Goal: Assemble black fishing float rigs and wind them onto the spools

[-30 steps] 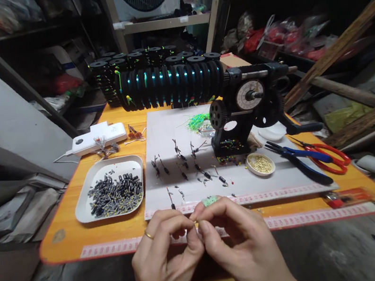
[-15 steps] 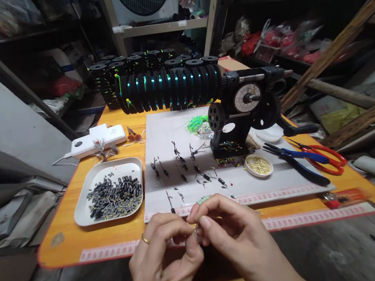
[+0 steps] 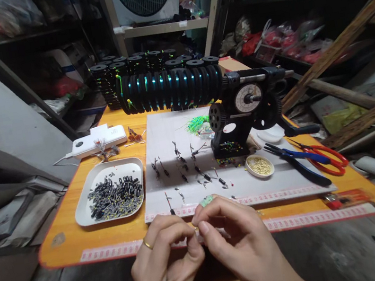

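My left hand, with a ring on one finger, is closed in a pinch near the table's front edge. Facing it, my right hand pinches too, and the fingertips of both meet. Between them is something tiny with a pale or yellowish glint, too small to name. Just beyond the fingers lies a small green piece. Several small black parts with thin stems are scattered over the grey board. One of them stands close behind my left hand.
A white tray of small black and grey pieces sits left. A black winding machine carries a row of black spools. Right of centre are a small dish of gold beads, pliers and red-handled scissors. A measuring tape runs along the front edge.
Both hands stay together in the pinch. My right fingers shift slightly, and more of the green piece behind them shows. The whole view has moved a little.
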A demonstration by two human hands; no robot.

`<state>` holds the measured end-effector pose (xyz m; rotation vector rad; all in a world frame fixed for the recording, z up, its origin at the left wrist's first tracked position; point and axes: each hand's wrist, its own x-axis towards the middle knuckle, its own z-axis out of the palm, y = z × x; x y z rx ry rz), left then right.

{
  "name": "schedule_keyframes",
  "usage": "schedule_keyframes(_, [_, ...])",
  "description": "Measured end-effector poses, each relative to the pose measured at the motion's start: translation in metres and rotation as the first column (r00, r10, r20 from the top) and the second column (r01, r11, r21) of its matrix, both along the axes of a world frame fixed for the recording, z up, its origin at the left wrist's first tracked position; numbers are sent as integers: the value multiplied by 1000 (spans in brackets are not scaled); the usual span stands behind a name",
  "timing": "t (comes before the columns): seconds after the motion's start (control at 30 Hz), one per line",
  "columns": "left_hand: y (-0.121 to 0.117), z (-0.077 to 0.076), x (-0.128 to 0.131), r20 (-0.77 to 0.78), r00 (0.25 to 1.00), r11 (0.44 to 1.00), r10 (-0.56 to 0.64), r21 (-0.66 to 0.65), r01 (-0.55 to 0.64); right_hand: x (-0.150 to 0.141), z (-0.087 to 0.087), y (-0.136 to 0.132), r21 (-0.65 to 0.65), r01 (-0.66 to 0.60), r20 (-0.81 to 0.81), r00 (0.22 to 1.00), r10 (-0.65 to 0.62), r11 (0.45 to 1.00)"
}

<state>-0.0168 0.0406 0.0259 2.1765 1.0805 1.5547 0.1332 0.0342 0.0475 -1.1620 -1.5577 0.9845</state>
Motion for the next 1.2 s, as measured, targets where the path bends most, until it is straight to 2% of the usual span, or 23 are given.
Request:
schedule_keyframes(0.07, [0, 0, 0, -26, 1000, 999, 12, 35, -11, -1, -2, 0, 177, 53, 74, 995, -67, 983])
schedule_keyframes(0.13, [1, 2, 1, -55, 998, 997, 35, 64, -31, -2, -3, 1, 336, 78, 128, 983, -128, 939])
schedule_keyframes(0.23, [2, 4, 1, -65, 997, 994, 44, 99, -37, -4, -3, 1, 403, 77, 160, 975, -153, 912])
schedule_keyframes(0.43, [1, 6, 1, -62, 997, 989, 46, 142, -37, -3, 1, -2, 314, 65, 117, 987, -107, 947])
schedule_keyframes(0.5, [0, 5, 1, -39, 999, 990, 38, 134, -33, -2, 3, -2, 204, 37, 73, 996, -53, 978])
schedule_keyframes(0.57, [0, 4, 0, 4, 1000, 995, 9, 101, -10, 0, 5, -1, 28, -24, -17, 1000, 24, 999])
schedule_keyframes(0.67, [0, 4, 0, 87, 995, 999, -44, -4, 45, 3, 5, 1, -229, -181, -251, 960, 121, 956])
schedule_keyframes(0.77, [0, 7, 1, 142, 987, 992, -71, -92, 85, 8, 1, 3, -357, -329, -451, 880, 147, 874])
schedule_keyframes(0.87, [-1, 9, 1, 172, 982, 983, -79, -152, 105, 11, -3, 2, -376, -384, -510, 846, 158, 843])
schedule_keyframes(1.0, [-3, 8, 1, 174, 982, 970, -76, -216, 114, 12, -2, 0, -389, -375, -478, 863, 164, 842])
schedule_keyframes(1.1, [-3, 8, 0, 180, 980, 950, -80, -285, 130, 10, 4, 0, -365, -290, -345, 925, 160, 885])
schedule_keyframes(1.2, [-3, 8, 1, 214, 974, 933, -74, -330, 144, 7, 9, 2, -237, -204, -138, 975, 175, 950])
